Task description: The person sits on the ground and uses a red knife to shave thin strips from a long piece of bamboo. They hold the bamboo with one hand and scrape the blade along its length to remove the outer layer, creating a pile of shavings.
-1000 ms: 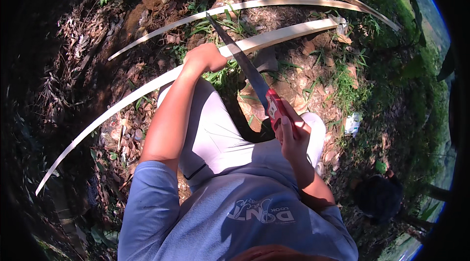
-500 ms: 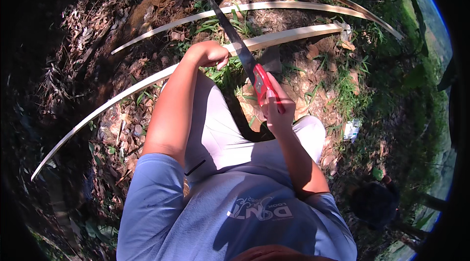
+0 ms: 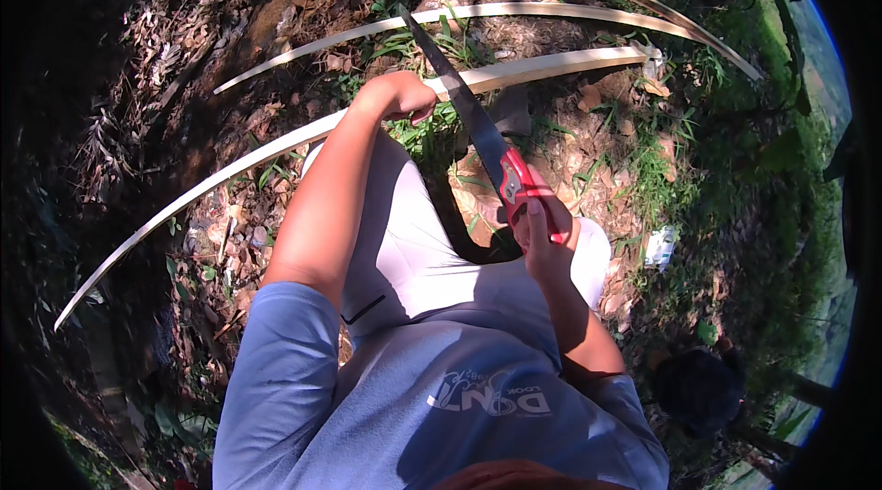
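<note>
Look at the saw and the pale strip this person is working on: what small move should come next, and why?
Probably a steady pull of the saw back toward the body. The right hand grips its red handle, the blade lies across the nearest pale strip, and the left hand pins that strip beside the blade. Whether a cut has opened is too small to tell.

2 far strips (image 3: 514,12), dry leaves (image 3: 175,58)

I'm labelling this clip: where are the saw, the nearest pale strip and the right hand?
saw (image 3: 464,104), head view, mid blade
pale strip (image 3: 551,65), head view, right stretch
right hand (image 3: 544,237), head view, knuckles
</note>
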Tool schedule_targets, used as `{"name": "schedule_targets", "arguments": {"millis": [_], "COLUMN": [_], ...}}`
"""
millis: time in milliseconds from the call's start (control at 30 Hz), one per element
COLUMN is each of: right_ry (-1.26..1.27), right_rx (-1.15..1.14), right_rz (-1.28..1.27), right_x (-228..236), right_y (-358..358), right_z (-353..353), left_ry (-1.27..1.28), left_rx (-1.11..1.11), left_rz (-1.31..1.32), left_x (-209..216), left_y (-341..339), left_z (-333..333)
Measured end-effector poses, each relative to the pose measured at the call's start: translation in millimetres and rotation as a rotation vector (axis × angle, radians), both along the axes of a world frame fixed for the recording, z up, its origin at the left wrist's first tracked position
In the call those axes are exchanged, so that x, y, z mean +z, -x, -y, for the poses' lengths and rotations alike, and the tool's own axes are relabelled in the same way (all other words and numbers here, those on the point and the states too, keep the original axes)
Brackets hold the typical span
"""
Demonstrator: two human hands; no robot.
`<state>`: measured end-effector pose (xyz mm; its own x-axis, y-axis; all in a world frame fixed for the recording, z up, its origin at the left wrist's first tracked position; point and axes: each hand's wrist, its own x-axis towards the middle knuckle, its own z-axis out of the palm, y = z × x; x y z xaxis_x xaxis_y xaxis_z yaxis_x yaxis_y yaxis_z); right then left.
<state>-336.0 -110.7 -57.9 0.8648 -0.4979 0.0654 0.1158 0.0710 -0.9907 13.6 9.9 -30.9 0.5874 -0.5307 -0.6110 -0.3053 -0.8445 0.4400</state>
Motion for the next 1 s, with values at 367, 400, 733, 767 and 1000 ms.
{"name": "schedule_targets", "arguments": {"millis": [367,400,733,767,1000], "right_ry": [0.057,0.045,0.17,0.128,0.02], "right_rx": [-0.011,0.001,-0.001,-0.025,0.005], "right_rz": [0.034,0.03,-0.173,-0.191,-0.137], "right_x": [-11.0,-15.2,70.4,72.4,29.7], "right_y": [-86.3,-69.4,115.8,120.3,-41.0], "right_z": [1.8,4.3,2.8,0.9,-0.5], "left_ry": [-0.079,-0.088,-0.15,-0.147,-0.161], "left_rx": [0.003,-0.004,0.008,0.013,0.063], "left_rz": [0.141,0.167,0.296,0.344,0.367], "left_x": [14.4,12.6,33.6,33.6,38.7], "left_y": [11.7,11.6,40.0,44.6,48.6], "left_z": [1.9,1.2,2.4,4.3,-0.5]}}
